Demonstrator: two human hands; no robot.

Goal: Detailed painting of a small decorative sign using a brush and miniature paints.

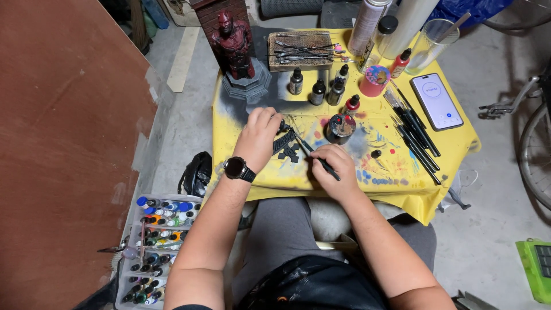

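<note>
1. Left hand (259,136), black watch (237,169) on the wrist, rested palm-down on the yellow table cover (459,150). Fingers curled together, tips pressing the small black part (285,141) flat on the cover. Thumb side touched a tiny dark bottle cap (284,126).
2. Right hand (334,166) was clamped on a thin black brush (314,154), fingers bunched tight around the handle. The tip pointed up-left toward the black part, just beside the left fingertips.
3. More small black pieces (293,154) lay loose between the two hands.
4. A dark round paint pot (340,127) with red smears stood just above the right hand. A red-capped dropper bottle (352,104) stood near it.
5. A row of dark dropper bottles (317,87) stood further back, near a tray of metal tools (300,50).
6. A dark red figure on a grey base (236,51) stood at the far left corner of the cover.
7. Black brushes (414,131) lay in a row to the right, a phone (437,101) beside them with its screen lit.
8. A pink cup (375,80), spray cans (368,23) and a clear glass (429,45) stood at the far edge.
9. A clear box of paint bottles (156,247) sat on the floor on the person's left, a bicycle wheel (536,155) well to the right.
</note>
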